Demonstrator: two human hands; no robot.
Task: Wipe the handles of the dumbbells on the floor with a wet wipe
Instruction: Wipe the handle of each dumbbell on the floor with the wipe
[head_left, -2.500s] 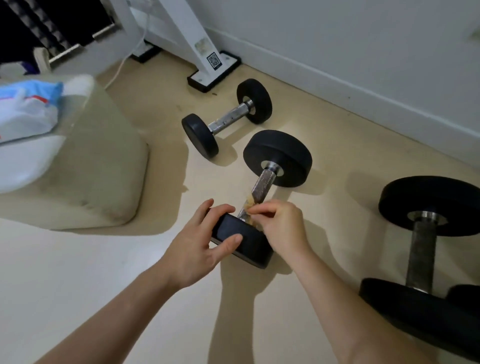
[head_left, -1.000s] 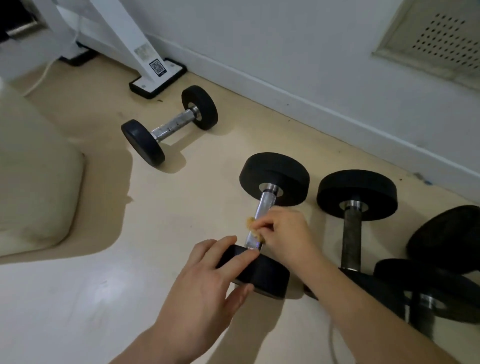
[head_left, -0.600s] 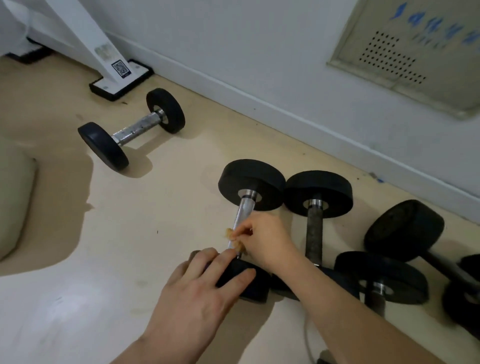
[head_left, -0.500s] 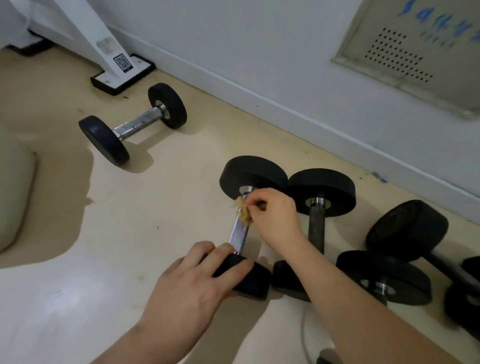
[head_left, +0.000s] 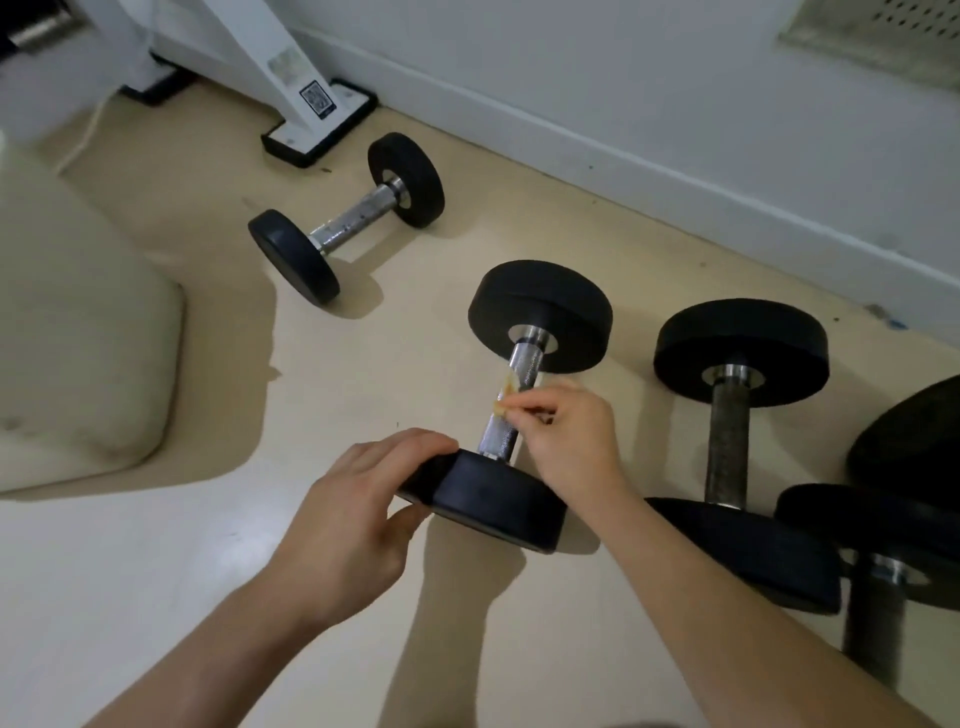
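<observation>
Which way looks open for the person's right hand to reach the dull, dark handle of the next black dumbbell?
Probably yes: the dark handle lies bare just right of the right hand, floor between them, though that hand pinches a stained wipe.

The scene is seen from one head-worn wide-angle view, aimed forward and steeply down at the pale beige floor (head_left: 171, 561). Both bare forearms are seen entering from the lower edge, close to the lens. The white wall (head_left: 597, 62) is caught along the upper right.
</observation>
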